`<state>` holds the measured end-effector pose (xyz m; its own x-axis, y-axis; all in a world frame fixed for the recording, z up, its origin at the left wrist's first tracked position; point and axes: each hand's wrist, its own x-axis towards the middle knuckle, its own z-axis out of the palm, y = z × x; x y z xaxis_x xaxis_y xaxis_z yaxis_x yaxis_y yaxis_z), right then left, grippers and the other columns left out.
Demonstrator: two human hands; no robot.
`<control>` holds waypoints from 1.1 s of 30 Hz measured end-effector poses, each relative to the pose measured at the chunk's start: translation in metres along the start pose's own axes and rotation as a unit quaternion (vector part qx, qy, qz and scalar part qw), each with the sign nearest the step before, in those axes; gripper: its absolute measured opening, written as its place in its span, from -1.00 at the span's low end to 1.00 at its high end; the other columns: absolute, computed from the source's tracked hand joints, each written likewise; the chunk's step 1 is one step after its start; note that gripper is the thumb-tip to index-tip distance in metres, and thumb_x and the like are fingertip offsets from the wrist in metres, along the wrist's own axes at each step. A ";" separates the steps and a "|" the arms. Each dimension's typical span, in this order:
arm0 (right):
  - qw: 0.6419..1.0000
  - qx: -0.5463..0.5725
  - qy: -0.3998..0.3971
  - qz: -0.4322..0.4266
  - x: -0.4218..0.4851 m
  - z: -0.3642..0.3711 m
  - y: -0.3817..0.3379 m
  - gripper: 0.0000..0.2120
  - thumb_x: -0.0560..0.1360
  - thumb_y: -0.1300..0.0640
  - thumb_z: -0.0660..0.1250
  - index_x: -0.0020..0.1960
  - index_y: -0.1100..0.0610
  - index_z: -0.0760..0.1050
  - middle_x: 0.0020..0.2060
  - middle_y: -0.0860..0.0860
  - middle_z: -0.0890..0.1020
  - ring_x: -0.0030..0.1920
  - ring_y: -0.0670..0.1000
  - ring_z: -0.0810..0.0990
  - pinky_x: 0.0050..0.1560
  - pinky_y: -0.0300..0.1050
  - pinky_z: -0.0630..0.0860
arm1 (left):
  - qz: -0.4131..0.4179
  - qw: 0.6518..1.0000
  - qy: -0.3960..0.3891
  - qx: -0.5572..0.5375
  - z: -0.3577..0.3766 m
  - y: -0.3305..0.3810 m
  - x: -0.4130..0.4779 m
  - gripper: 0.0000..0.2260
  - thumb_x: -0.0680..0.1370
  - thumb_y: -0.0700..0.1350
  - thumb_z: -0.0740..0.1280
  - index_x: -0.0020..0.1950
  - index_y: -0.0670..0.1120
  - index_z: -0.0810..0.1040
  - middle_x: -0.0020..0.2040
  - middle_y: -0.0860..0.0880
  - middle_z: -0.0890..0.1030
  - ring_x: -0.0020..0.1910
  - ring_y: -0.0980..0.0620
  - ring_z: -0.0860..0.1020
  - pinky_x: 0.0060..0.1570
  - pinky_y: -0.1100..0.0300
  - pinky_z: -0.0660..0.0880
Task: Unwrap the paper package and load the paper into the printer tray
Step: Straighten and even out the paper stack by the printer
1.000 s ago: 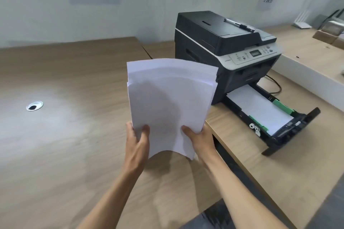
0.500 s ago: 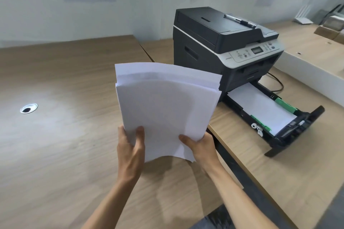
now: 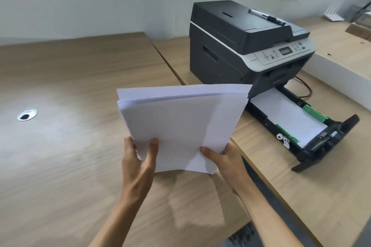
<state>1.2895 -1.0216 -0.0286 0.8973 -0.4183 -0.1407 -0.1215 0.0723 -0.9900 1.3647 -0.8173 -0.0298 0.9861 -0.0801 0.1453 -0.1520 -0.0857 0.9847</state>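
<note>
A stack of white paper [image 3: 180, 124] stands nearly upright above the wooden table, tilted away from me, its sheets fanned a little at the top edge. My left hand [image 3: 138, 160] grips its lower left corner and my right hand [image 3: 226, 160] grips its lower right corner. To the right stands a dark grey printer [image 3: 241, 46]. Its black paper tray [image 3: 325, 146] is pulled out toward me, with white sheets [image 3: 285, 118] lying flat in it between green guides. No wrapper is in view.
A black pen [image 3: 267, 17] lies on the printer lid. A round cable grommet [image 3: 27, 115] is set in the left table [image 3: 60, 166]. A gap runs between the two tables below my right arm. A black cable [image 3: 305, 88] trails behind the tray. A white ledge [image 3: 341, 72] borders the right side.
The stack has tipped forward and lower in both hands, its bottom edge flattening from a curve. The view has shifted slightly down.
</note>
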 end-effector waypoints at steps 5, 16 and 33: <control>0.998 0.014 -0.022 0.052 -0.002 0.003 0.013 -0.71 0.46 0.32 0.47 0.15 0.14 0.61 0.04 0.06 0.75 0.08 0.06 0.72 0.10 -0.02 0.64 | -0.045 0.997 -0.051 0.025 -0.003 -0.010 -0.002 -0.89 0.53 0.08 0.29 -0.01 0.12 0.41 -0.03 0.13 0.59 -0.04 0.13 0.60 -0.01 -0.03 0.55; 0.999 -0.015 -0.018 0.036 -0.003 -0.001 0.006 -0.77 0.50 0.36 0.40 0.08 0.10 0.63 -0.02 0.01 0.77 0.00 -0.01 0.74 -0.08 -0.23 0.65 | -0.034 0.998 -0.038 0.039 0.000 -0.003 -0.006 -0.94 0.59 -0.20 0.25 -0.05 -0.08 0.39 -0.18 0.18 0.57 -0.26 0.19 0.51 -0.28 0.27 0.45; 0.944 0.323 -0.057 0.029 -0.018 0.045 -0.074 -0.57 0.40 0.25 0.50 0.26 0.16 0.59 0.22 0.20 0.65 0.23 0.20 0.63 0.32 0.18 0.47 | -0.126 0.931 0.027 -0.341 0.025 0.093 0.032 -0.74 0.58 -0.25 0.25 0.27 -0.11 0.48 0.02 -0.07 0.69 -0.08 0.00 0.68 -0.02 0.08 0.61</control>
<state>1.3016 -0.9788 0.0475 0.9414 -0.2991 -0.1557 0.0795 0.6455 -0.7596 1.3804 -0.8528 0.0644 0.9896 -0.0903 -0.1120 0.1435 0.5580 0.8173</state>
